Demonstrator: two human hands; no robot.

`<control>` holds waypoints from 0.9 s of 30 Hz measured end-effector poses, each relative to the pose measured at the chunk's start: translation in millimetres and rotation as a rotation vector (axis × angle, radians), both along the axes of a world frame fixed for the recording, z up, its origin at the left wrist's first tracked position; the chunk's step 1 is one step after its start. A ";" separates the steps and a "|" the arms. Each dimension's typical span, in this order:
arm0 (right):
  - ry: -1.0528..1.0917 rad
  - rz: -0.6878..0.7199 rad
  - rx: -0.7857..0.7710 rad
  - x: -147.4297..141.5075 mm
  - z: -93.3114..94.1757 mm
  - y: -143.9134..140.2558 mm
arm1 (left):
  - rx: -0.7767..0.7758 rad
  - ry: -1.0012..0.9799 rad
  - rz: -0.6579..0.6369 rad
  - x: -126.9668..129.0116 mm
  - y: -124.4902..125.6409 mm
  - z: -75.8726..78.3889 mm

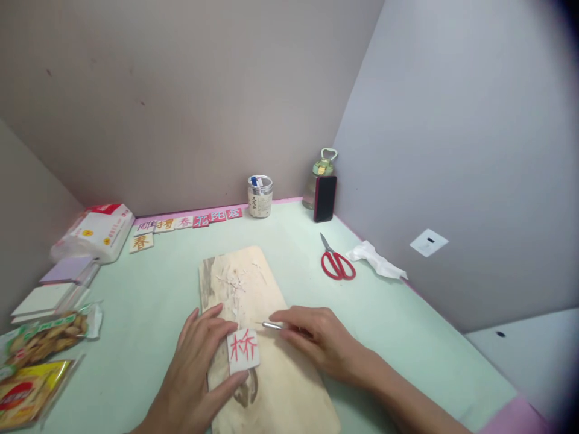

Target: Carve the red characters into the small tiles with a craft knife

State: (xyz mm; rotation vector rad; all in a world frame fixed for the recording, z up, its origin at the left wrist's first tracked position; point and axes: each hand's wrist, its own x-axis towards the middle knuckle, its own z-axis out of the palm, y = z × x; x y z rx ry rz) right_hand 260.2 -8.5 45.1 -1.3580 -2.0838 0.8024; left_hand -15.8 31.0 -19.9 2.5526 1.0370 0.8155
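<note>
My left hand [199, 361] grips a small white square tile [243, 351] by its edges, thumb at the lower edge and fingers at the upper left. A red Chinese character covers the tile's face. It rests over a wooden board [294, 374] with dark grain marks. Just right of the tile, my right hand [316, 337] is closed around a slim silver carving knife [271, 325]. The knife's thin tip points left, above the board and apart from the tile. Pale shavings [235, 280] lie scattered on the board's far half.
Red-handled scissors [337, 264] and a crumpled tissue [377, 260] lie to the right. Behind stand a jar [260, 202], a phone [325, 199] and a bottle [310, 191]. Lettered tiles [183, 222] line the back edge. Tissues [102, 232], stacked blocks [47, 298] and snack packets [49, 337] sit left.
</note>
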 end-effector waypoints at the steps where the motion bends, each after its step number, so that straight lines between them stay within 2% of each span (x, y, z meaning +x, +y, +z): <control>1: -0.006 -0.001 0.001 1.5 -1.7 -2.9 | -0.002 0.001 0.004 0.0 0.3 -0.6; 6: -0.078 -0.033 0.004 5.5 -2.8 -11.2 | -0.002 -0.014 0.008 2.1 1.5 -1.5; 15: -0.154 0.039 0.087 0.5 -4.9 -6.4 | -0.008 -0.009 -0.001 -0.7 2.2 -5.3; 23: -0.131 0.085 0.008 1.1 3.9 1.3 | -0.034 -0.019 -0.013 -0.8 3.0 -6.2; 27: -0.174 0.043 0.052 -4.2 1.0 -1.8 | -0.042 -0.023 -0.006 -0.8 2.2 -6.1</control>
